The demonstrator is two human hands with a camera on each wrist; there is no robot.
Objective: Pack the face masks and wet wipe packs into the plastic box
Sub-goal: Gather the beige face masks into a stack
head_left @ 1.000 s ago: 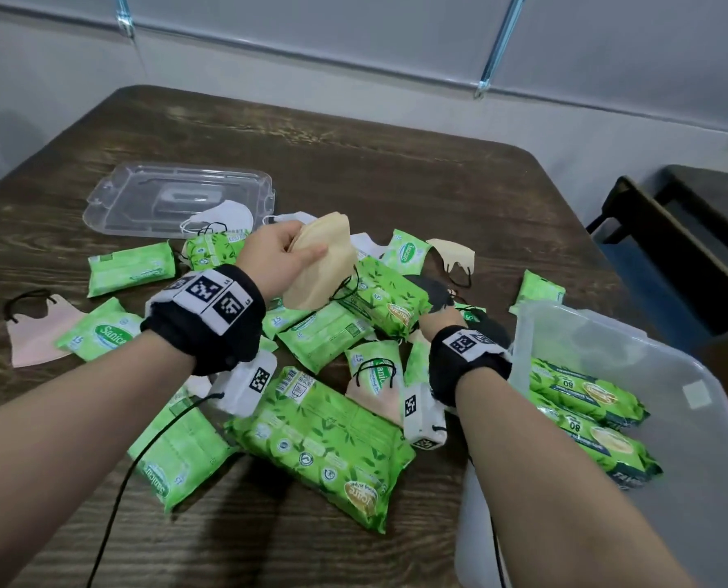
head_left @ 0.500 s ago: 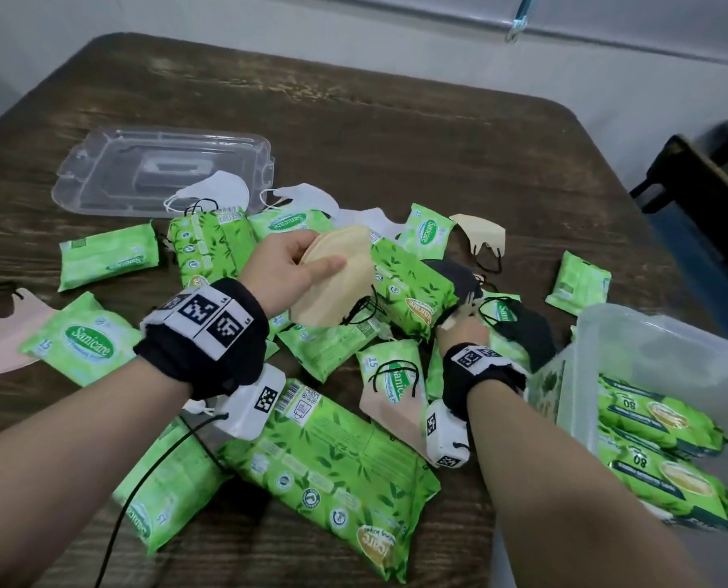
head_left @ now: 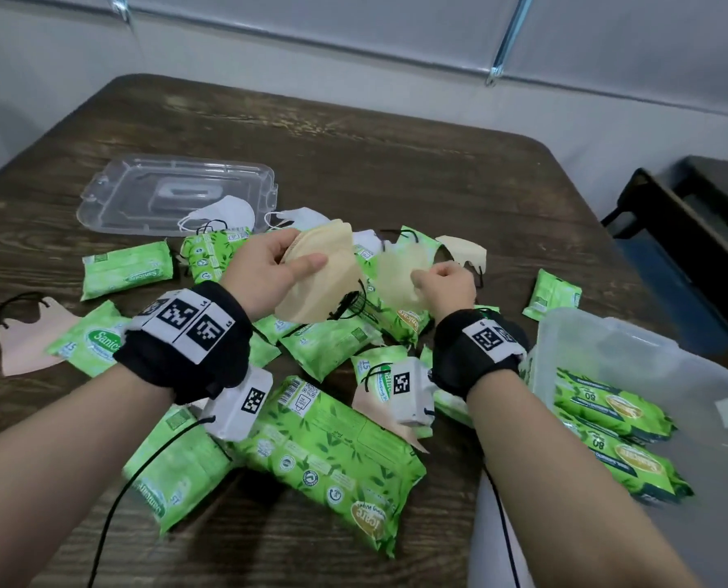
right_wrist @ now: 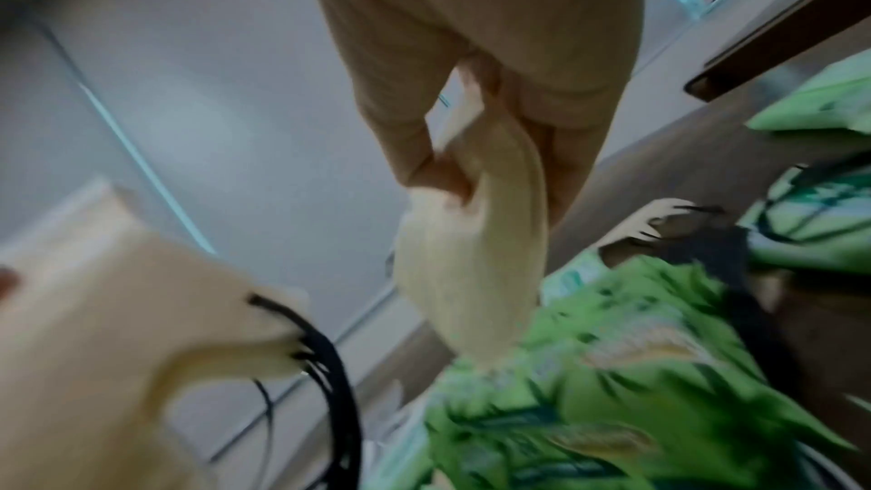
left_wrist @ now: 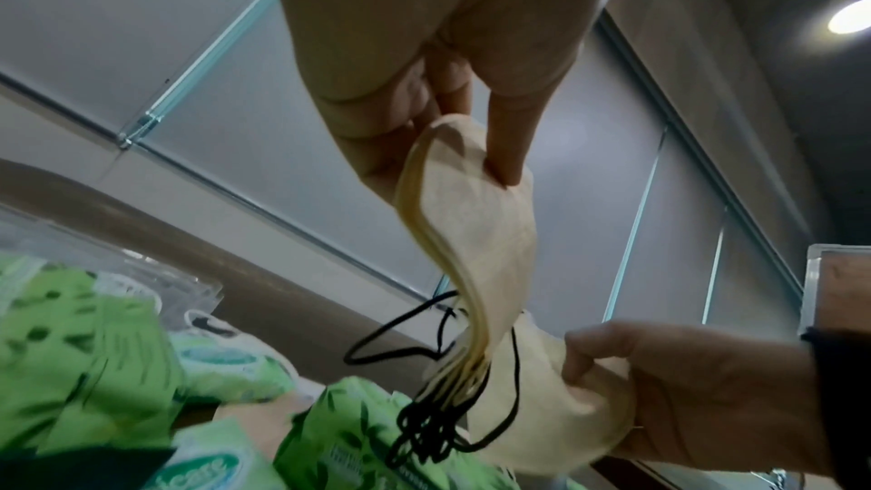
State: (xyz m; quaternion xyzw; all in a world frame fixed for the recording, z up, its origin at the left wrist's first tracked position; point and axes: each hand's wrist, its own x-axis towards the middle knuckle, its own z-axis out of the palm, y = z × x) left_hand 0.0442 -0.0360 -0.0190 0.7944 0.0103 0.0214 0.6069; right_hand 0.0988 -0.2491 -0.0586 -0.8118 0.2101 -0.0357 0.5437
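My left hand (head_left: 288,265) grips a stack of cream face masks (head_left: 319,282) above the pile; the stack (left_wrist: 471,237) hangs from thumb and fingers with black ear loops (left_wrist: 433,420) dangling. My right hand (head_left: 438,284) pinches a single cream mask (head_left: 400,273), held up beside the stack; in the right wrist view that mask (right_wrist: 476,274) hangs from the curled fingers. Green wet wipe packs (head_left: 332,456) and loose masks (head_left: 222,212) lie scattered on the table. The clear plastic box (head_left: 633,345) stands at the right with large wipe packs (head_left: 608,413) inside.
The clear box lid (head_left: 141,193) lies at the back left of the dark wooden table (head_left: 396,171). A pink mask (head_left: 27,341) sits near the left edge. A dark chair (head_left: 693,231) stands beyond the right edge.
My right hand has risen from the pile with a cream mask pinched in it, toward the stack. My left hand still holds the stack, lifted slightly.
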